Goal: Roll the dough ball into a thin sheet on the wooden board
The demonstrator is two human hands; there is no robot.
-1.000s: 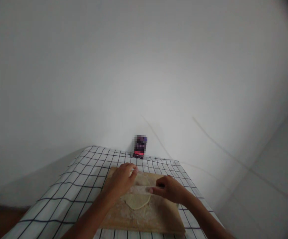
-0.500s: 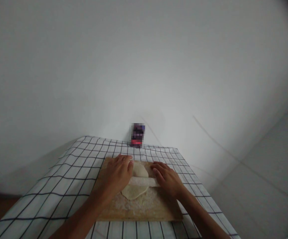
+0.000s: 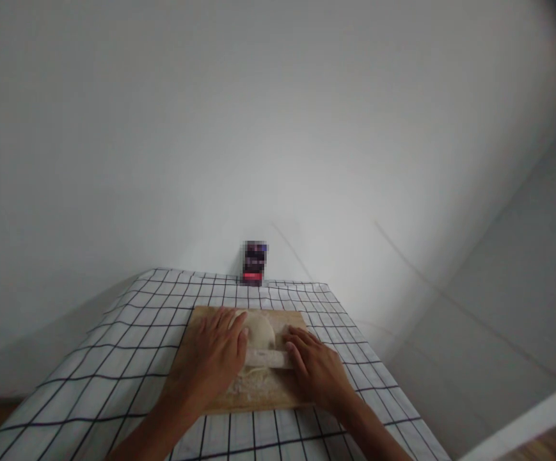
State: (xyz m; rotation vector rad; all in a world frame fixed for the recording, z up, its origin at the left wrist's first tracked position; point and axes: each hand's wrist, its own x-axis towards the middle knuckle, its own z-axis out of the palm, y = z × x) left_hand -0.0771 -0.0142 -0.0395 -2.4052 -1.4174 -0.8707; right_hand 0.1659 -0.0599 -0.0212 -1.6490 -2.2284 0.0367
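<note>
A pale rolling pin (image 3: pixel 268 358) lies crosswise over a flat, rounded sheet of dough (image 3: pixel 261 330) on a floured wooden board (image 3: pixel 239 402). My left hand (image 3: pixel 222 349) covers the pin's left end, palm down, its fingers reaching forward past the pin beside the dough. Over the right end rests my right hand (image 3: pixel 313 365), with its fingers bent forward. Both hands hold the pin down from above, and its two ends are hidden under them. Most of the dough shows beyond the pin; only a thin edge is visible on my side.
The board stands on a table with a white, black-checked cloth (image 3: pixel 128 358). At the table's far edge a dark, blurred-out upright object (image 3: pixel 254 262) leans near the white wall (image 3: pixel 278 128). Loose flour is scattered on the board's near part.
My hands have drawn the rolling pin toward me, so more dough shows beyond it and less on the near side. The view has shifted slightly.
</note>
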